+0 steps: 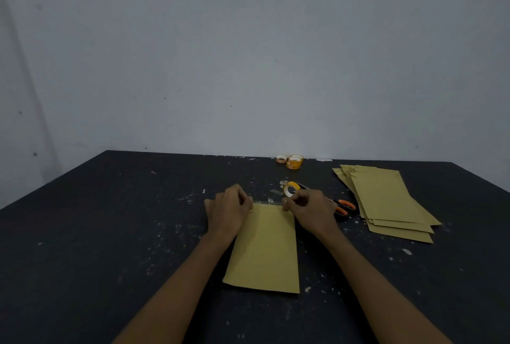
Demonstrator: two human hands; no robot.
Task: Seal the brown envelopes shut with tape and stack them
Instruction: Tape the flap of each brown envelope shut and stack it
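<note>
A brown envelope (265,247) lies flat on the dark table (110,233) in front of me. A strip of clear tape (267,201) runs along its far edge. My left hand (229,207) pinches the strip's left end at the envelope's top left corner. At the top right corner my right hand (309,208) pinches the other end. A roll of tape (291,189) stands just behind my right hand. To the right lies a fanned pile of several brown envelopes (386,200).
Orange-handled scissors (343,207) lie right of my right hand, partly hidden by it. More tape rolls (291,161) sit at the table's far edge against the grey wall. Small white scraps dot the tabletop.
</note>
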